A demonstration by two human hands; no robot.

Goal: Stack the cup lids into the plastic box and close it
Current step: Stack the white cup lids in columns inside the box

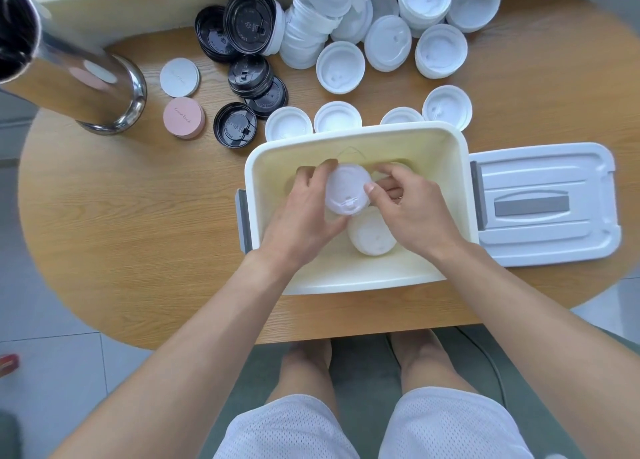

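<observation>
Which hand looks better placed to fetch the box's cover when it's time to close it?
The right hand, probably. The box lid lies on the table just right of the plastic box, on that hand's side. The left hand would have to cross over. For now, both hold a white cup lid.

The light is bright, soft and even, with only weak shadows. The wide lens bends the table (145,251) edges strongly. The steel cylinder (69,67) at top left shows glare and is blurred.

Single head-worn wide-angle view, looking steeply down, close over the wooden table (138,251), lap at bottom edge
</observation>
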